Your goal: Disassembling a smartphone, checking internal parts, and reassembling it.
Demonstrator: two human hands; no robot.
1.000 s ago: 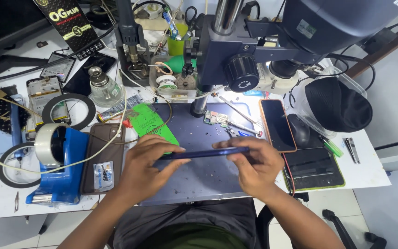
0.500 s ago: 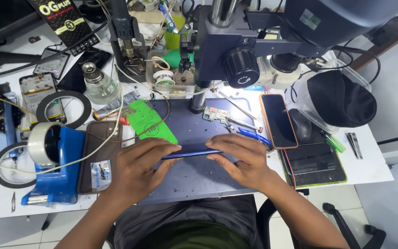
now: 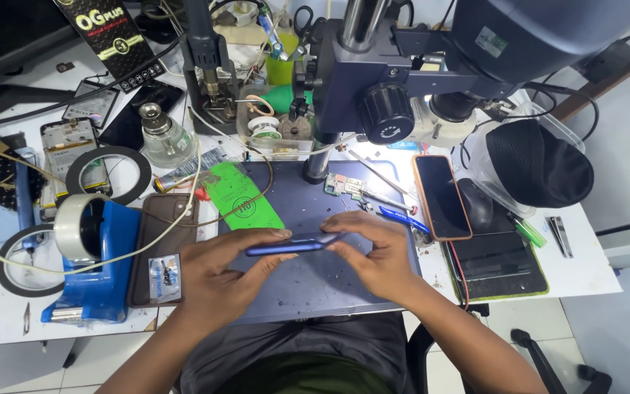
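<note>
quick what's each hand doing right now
Left hand: closed on the left end of the blue phone.
Right hand: closed on the phone's right end.

Two hands: left hand [image 3: 216, 273], right hand [image 3: 377, 255], sharing one blue phone [image 3: 289, 246] at near centre. One further phone with an orange rim [image 3: 442, 197], right. One microscope [image 3: 402, 80], far centre. One blue tape dispenser [image 3: 100, 270], near left. One green card [image 3: 242, 197], centre. One glass bottle [image 3: 162, 138], far left. One black cap [image 3: 541, 164], right.
</note>
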